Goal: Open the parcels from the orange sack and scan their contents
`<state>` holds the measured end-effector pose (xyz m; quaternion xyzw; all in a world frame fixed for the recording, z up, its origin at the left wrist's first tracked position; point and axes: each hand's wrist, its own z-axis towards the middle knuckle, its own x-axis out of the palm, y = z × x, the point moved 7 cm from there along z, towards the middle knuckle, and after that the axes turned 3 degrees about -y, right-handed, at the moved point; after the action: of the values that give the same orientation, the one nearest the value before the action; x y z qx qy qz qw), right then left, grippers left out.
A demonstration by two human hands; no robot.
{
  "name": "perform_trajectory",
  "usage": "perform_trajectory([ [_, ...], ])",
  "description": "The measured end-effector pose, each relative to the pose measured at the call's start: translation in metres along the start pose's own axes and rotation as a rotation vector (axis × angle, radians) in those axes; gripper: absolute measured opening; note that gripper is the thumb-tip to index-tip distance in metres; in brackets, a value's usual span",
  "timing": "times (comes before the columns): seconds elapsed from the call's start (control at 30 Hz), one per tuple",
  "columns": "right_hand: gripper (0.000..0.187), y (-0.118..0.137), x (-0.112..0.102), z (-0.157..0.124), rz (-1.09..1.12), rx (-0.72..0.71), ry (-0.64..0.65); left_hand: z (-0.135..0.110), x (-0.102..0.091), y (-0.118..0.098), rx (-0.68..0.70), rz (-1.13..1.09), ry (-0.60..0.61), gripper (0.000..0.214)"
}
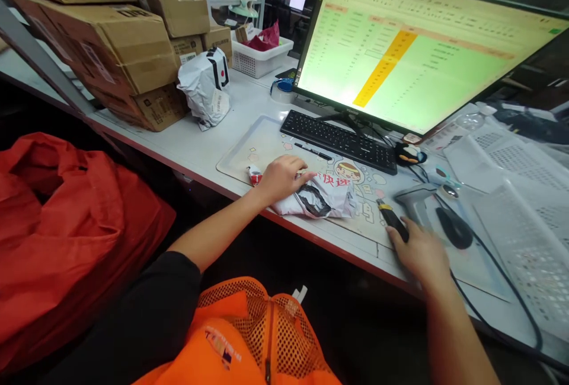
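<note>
Your table (195, 148) is flat, hard and pale, with a reddish front edge. On your left, the big red cloth (89, 213) is soft and full of folds. The brown cardboard boxes (98, 47) are square-edged and taped; the print on the top left one seems to say "BOTTLED JOY". Your screen (413, 47) is wide and smooth, with a green-yellow chart and an orange stripe; its words are too blurry to read.

A thin mat (262, 136) with a cartoon face lies on the table, and the black keyboard (338, 139) sits at its back. Near the front edge, the parcel (317, 198) is white, shiny, crinkly plastic. It has a black mark and red writing, "快速". It lies flat, its long side going left to right.

Your left hand (282, 177) rests on the parcel's left part; you can't tell if its fingers pinch the plastic. Your right hand (420, 248), right of the parcel, has its fingers clamped on the cutter (393, 222). The cutter is long, thin and black, and its yellow end points away from you and to the left.
</note>
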<state>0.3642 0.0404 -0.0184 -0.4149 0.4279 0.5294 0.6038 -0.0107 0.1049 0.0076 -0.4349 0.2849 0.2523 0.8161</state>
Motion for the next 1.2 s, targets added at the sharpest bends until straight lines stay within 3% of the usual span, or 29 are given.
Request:
perform_trajectory([
  [0.07,0.063,-0.002,0.000,-0.004,0.041,-0.011,-0.025,-0.013,-0.010,-0.008,0.033,0.022,-0.040,0.042],
  [0.2,0.058,0.019,-0.036,-0.004,0.347,0.002,-0.062,-0.042,-0.003,0.003,0.007,0.039,0.117,0.081],
  [0.3,0.051,0.075,-0.068,0.003,0.547,-0.203,0.098,-0.054,0.007,0.018,-0.042,0.041,0.210,0.101],
  [0.43,0.039,0.177,-0.092,0.014,0.512,-0.611,0.288,-0.053,0.011,0.025,-0.100,0.023,0.246,0.118],
  [0.53,0.031,0.223,-0.087,0.029,0.435,-0.678,0.332,-0.052,0.010,0.024,-0.147,-0.006,0.261,0.131],
  [0.63,0.023,0.242,-0.077,0.038,0.367,-0.681,0.357,-0.052,0.009,0.024,-0.165,-0.021,0.256,0.133],
  [0.7,0.023,0.239,-0.073,0.038,0.280,-0.688,0.366,-0.053,0.008,0.025,-0.167,-0.017,0.253,0.131],
  [0.77,0.026,0.220,-0.075,0.036,0.162,-0.682,0.378,-0.053,0.009,0.026,-0.170,-0.010,0.258,0.128],
  [0.87,0.029,0.162,-0.091,0.032,0.077,-0.630,0.338,-0.054,0.010,0.027,-0.170,-0.005,0.254,0.122],
  [1.0,0.044,0.073,-0.115,0.024,0.187,-0.426,0.080,-0.053,0.007,0.023,-0.112,-0.022,0.254,0.113],
  [1.1,0.051,0.038,-0.085,0.010,0.133,-0.216,0.019,-0.041,0.000,0.016,-0.058,-0.050,0.273,0.084],
  [1.2,0.056,0.039,-0.036,-0.003,0.020,-0.087,0.050,-0.016,-0.005,0.002,0.027,-0.027,0.268,0.052],
])
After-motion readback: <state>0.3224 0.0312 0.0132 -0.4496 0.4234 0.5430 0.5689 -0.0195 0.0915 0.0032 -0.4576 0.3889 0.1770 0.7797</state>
